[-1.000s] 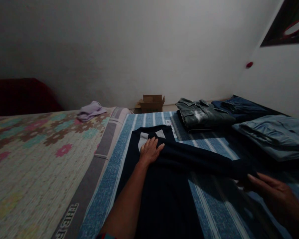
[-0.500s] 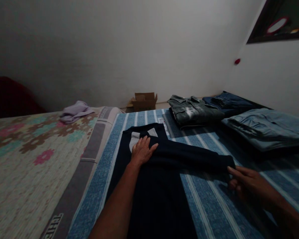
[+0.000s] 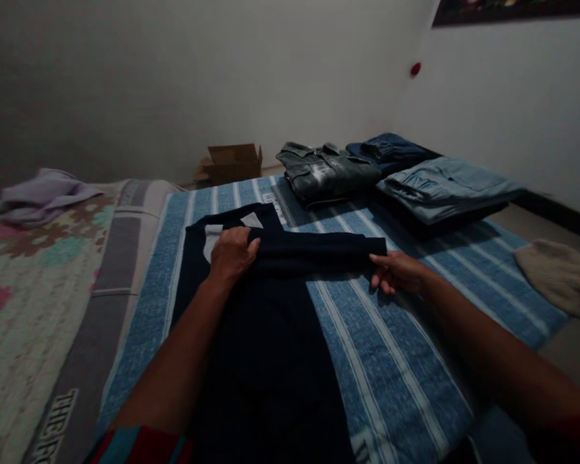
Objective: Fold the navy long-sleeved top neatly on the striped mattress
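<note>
A dark navy garment (image 3: 265, 348) lies flat on a blue striped mat (image 3: 367, 335), one sleeve stretched out to the right. My left hand (image 3: 232, 254) rests palm down near its collar, fingers curled onto the fabric where the sleeve begins. My right hand (image 3: 397, 272) pinches the end of that sleeve (image 3: 328, 248) at the cuff, fingers closed on the cloth.
Folded grey-green jacket (image 3: 326, 173), dark blue jeans (image 3: 389, 148) and light blue jeans (image 3: 444, 187) lie at the mat's far end. A cardboard box (image 3: 232, 162) stands by the wall. A lilac cloth (image 3: 43, 193) lies on the flowered mattress (image 3: 33, 277) at left. A beige cloth (image 3: 558, 277) lies at right.
My right hand has drawn the sleeve end leftward, toward the garment's body. The left hand stayed near the collar. The view swung to the right and down.
</note>
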`<control>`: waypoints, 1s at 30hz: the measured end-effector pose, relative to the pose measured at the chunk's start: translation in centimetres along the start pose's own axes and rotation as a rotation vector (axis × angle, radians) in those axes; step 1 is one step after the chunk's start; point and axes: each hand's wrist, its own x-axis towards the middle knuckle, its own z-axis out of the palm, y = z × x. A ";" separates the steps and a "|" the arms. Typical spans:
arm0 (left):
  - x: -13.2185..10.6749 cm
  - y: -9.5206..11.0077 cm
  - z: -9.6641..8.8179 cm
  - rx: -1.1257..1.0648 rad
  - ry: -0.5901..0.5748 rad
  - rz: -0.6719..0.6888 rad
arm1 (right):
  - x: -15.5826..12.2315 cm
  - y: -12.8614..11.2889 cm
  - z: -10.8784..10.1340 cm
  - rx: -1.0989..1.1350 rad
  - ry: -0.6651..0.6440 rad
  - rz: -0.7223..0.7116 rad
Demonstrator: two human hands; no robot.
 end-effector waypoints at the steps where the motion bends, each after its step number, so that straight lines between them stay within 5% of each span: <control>1: -0.2 0.4 -0.5 0.024 -0.002 0.015 | 0.0 -0.3 -0.3 -0.014 -0.021 0.025; 11: -3.5 1.6 -1.8 -0.049 -0.228 0.154 | 0.7 -1.5 -1.7 -0.111 -0.077 0.115; 30: -3.1 1.2 -1.4 -0.039 -0.395 0.276 | 0.8 -1.9 -2.0 -0.172 -0.035 0.123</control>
